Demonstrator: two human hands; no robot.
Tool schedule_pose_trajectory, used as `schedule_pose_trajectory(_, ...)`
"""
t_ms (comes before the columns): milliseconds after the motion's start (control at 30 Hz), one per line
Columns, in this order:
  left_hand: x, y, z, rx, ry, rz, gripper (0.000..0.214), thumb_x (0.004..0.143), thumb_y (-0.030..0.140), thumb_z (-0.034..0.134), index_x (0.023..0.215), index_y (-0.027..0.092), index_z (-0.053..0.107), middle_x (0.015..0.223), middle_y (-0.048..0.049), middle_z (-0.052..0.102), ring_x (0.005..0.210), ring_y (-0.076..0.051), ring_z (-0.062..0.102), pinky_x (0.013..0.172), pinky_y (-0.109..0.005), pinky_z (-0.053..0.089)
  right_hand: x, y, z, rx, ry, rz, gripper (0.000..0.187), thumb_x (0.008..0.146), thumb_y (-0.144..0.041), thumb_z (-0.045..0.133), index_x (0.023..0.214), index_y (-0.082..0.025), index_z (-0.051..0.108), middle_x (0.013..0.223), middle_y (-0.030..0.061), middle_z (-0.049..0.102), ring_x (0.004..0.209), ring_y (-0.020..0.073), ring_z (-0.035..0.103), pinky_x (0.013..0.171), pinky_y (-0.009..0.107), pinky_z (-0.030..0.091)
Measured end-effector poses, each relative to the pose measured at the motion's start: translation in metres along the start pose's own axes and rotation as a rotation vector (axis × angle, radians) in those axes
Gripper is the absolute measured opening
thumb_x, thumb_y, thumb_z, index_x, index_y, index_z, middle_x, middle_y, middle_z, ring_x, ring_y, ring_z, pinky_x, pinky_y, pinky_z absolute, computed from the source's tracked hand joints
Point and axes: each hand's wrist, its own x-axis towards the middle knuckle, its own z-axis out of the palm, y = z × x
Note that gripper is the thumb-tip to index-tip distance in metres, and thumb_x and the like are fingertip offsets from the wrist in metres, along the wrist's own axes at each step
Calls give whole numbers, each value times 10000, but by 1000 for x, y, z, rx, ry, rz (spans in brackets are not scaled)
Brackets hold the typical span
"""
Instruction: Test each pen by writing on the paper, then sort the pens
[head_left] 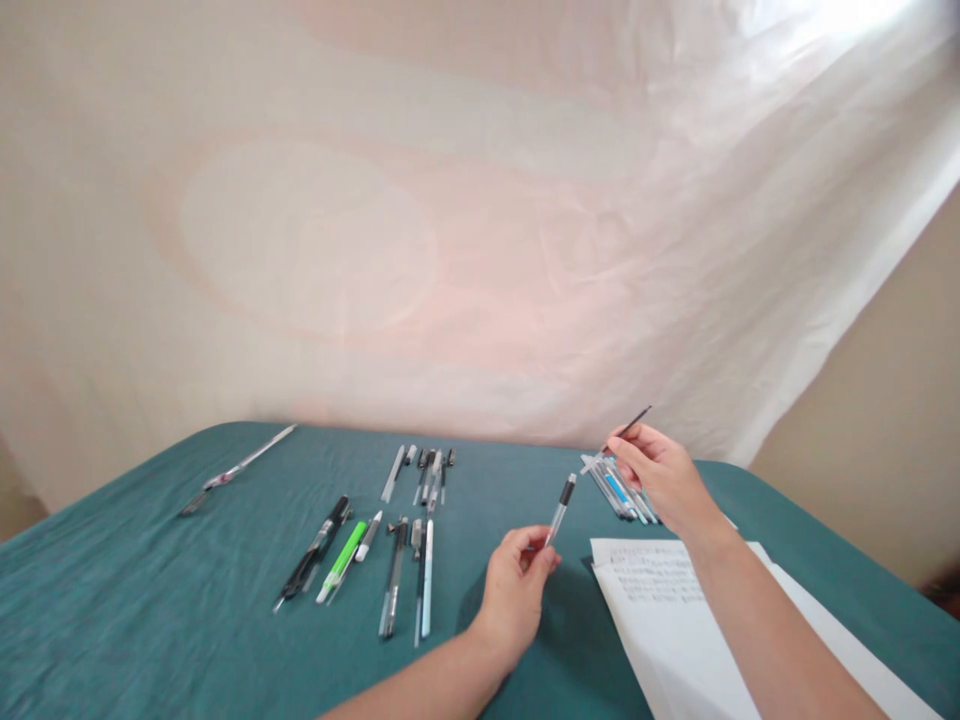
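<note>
My left hand (517, 585) is closed around the lower part of a clear pen barrel with a black grip (565, 494), which tilts up to the right. My right hand (656, 470) pinches a thin pen refill (636, 418), dark at its upper end and pale at its lower end. The refill's pale end is close to the top of the barrel; whether the two touch I cannot tell. Just below and behind my right hand lies a pile of pens and refills (616, 490), one with a blue label.
Stacked paper sheets (660, 640), the top one with writing, lie under my right forearm. A bright green pen (346, 553) and a black pen (315, 550) are left of centre. Several pen parts (431, 480) lie farther back. A wrapped bundle (240, 468) sits far left on the green cloth (150, 610).
</note>
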Motion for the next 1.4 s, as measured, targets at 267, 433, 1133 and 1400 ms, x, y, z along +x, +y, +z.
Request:
schedule_pose_trajectory(267, 0, -1, -1, 38, -8, 24, 222, 732, 234, 557, 931, 146, 603, 856, -65, 586, 765, -166, 572, 740, -302, 465, 1, 2, 4, 3, -19, 28, 262, 699, -385, 618, 794, -162, 520, 486, -72, 425, 386, 35, 329, 337, 138, 239)
schedule_pose_trajectory(433, -1, 0, -2, 112, -14, 71, 213, 725, 225, 564, 920, 172, 630, 839, -48, 570, 786, -164, 551, 737, -280, 450, 3, 8, -2, 18, -38, 50, 238, 705, -370, 614, 772, -161, 521, 461, -78, 414, 383, 34, 311, 347, 141, 231)
schedule_pose_trajectory(1133, -5, 6, 2, -56, -42, 36, 259, 750, 328, 568, 922, 135, 560, 884, -74, 596, 782, -172, 597, 742, -289, 451, 8, 37, 14, -286, -292, 93, 350, 788, -477, 462, 805, -151, 589, 632, 0, 568, 426, 59, 416, 372, 172, 326)
schedule_pose_trajectory(1400, -11, 10, 0, 54, 164, 118, 235, 829, 380, 437, 914, 164, 471, 833, -49, 543, 791, -155, 532, 752, -262, 402, 36, 98, 110, -558, -517, -272, 178, 789, -238, 481, 899, -168, 601, 815, 40, 579, 700, 132, 539, 685, 265, 439)
